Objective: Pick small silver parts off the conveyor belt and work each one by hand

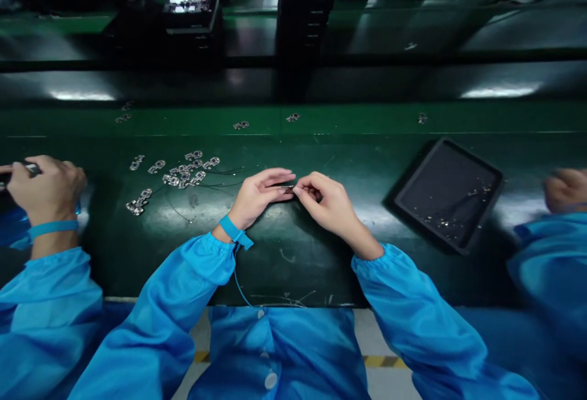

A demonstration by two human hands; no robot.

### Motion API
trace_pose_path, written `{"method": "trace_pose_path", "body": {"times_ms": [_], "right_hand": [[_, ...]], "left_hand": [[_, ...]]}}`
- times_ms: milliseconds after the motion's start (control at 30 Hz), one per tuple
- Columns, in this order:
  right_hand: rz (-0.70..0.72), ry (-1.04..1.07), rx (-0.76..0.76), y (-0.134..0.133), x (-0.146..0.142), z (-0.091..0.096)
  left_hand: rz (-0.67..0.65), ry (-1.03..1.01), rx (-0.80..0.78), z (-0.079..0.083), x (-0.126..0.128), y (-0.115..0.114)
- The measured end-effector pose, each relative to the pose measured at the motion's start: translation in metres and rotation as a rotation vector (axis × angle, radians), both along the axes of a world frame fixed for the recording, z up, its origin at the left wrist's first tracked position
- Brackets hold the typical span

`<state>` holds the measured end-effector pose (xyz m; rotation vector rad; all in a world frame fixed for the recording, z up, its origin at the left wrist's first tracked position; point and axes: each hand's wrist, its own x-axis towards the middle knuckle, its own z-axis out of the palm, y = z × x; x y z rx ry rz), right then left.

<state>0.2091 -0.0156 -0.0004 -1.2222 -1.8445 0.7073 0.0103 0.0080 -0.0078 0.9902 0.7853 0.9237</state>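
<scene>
My left hand [257, 195] and my right hand [328, 203] meet over the dark green bench [293, 247], fingertips pinched together on one small metal part [287, 188]. The part is mostly hidden by my fingers. A blue wrist strap [235, 231] with a thin cord sits on my left wrist. To the left of my hands lies a loose pile of several small metal parts [183, 174] with thin dark wires among them.
A black tray [447, 195] with tiny bits in it lies at the right. A co-worker's hand [43, 189] grips a tool at far left; another person's hand [566, 189] shows at far right. Stray parts [241, 125] lie farther back. Black racks [305, 14] stand beyond.
</scene>
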Motion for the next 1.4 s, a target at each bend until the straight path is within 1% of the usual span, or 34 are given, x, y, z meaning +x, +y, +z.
{"method": "trace_pose_path", "body": {"times_ms": [100,167,233,367,600,767,1033,1400], "right_hand": [[0.016,-0.021,0.027,-0.001,0.0,0.0],[0.048,-0.039,0.035,-0.002,0.0,0.001],[0.068,-0.062,0.046,-0.002,0.001,0.001],[0.055,-0.11,0.076,-0.002,0.004,0.0],[0.027,-0.143,0.065,0.0,0.005,-0.003],[0.013,-0.199,0.064,0.0,0.005,-0.006],[0.047,-0.213,0.067,0.001,0.006,-0.005],[0.028,-0.238,0.067,0.002,0.005,-0.005]], "left_hand": [[0.0,-0.133,-0.161,0.002,0.0,0.002],[0.011,-0.148,-0.205,0.003,0.0,0.003],[0.015,-0.128,-0.214,0.003,0.0,0.004],[0.013,-0.076,-0.198,0.001,0.0,0.004],[-0.055,-0.021,-0.141,-0.003,0.002,-0.001],[-0.033,-0.001,-0.106,-0.005,0.004,-0.002],[0.019,0.084,-0.076,-0.006,0.009,-0.005],[0.02,0.12,-0.068,-0.008,0.012,-0.006]]}}
